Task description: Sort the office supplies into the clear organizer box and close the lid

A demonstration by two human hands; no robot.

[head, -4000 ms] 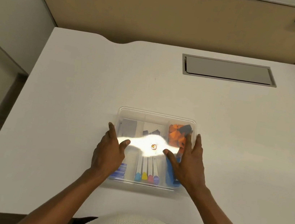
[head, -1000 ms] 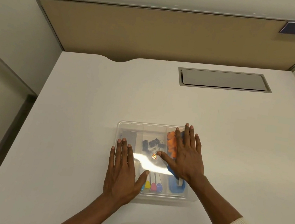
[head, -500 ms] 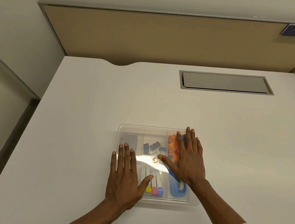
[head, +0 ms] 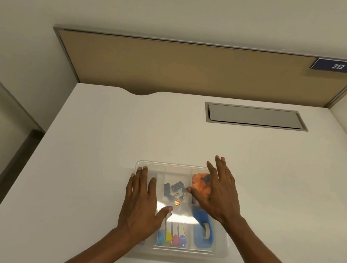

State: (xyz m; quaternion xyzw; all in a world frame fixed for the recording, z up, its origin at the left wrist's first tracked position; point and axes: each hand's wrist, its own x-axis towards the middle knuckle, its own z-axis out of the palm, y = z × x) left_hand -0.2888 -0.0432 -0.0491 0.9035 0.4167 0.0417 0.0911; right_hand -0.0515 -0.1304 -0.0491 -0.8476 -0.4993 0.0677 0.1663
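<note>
The clear organizer box (head: 175, 251) sits on the white desk (head: 99, 143) with its lid (head: 178, 214) in place over black binder clips (head: 173, 188), coloured markers (head: 172, 237) and a blue tape dispenser (head: 203, 232), while the left hand (head: 139, 207) and right hand (head: 217, 195) lie flat, fingers spread, grasping nothing.

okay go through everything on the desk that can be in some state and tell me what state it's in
clear organizer box: filled, lid on top.
lid: lying flat on the box; latching not visible.
left hand: open, flat on lid.
right hand: open, fingers spread over lid.
desk cable hatch: shut.
</note>
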